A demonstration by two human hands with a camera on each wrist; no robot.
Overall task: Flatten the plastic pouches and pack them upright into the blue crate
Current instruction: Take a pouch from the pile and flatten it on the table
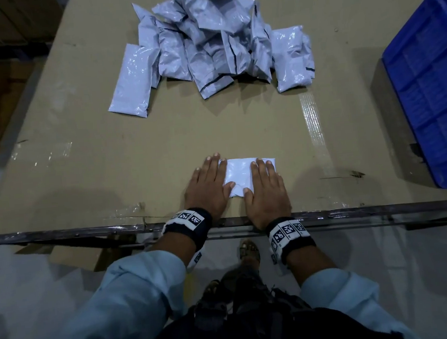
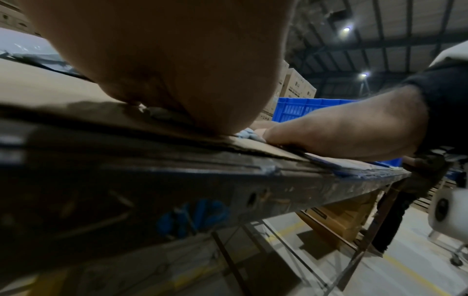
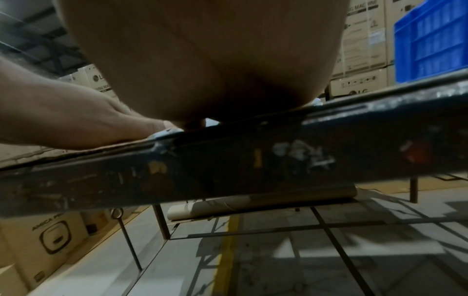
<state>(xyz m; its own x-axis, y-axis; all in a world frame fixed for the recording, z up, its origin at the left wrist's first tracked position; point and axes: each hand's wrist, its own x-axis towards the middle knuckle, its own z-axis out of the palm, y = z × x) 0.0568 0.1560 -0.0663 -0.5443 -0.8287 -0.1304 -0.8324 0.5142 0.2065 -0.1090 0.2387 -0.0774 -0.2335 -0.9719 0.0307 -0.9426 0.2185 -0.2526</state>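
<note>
Pouch (image 1: 240,174) of white plastic lies flat on the cardboard-covered table (image 1: 95,167), pinned under both palms near the front edge. Left hand (image 1: 207,187) covers its left end and right hand (image 1: 266,190) its right end, fingers straight and spread, nothing gripped. Flattening looks to be the step in hand. Next, I judge, the pouch must be picked up by an edge and carried well right of the hands to the blue crate (image 1: 431,91), stood upright. Beyond the fingertips waits the pile of pouches (image 1: 206,43).

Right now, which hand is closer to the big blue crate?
Right. The right hand presses the pouch on the side toward the blue crate; the left hand lies on the far side.
</note>
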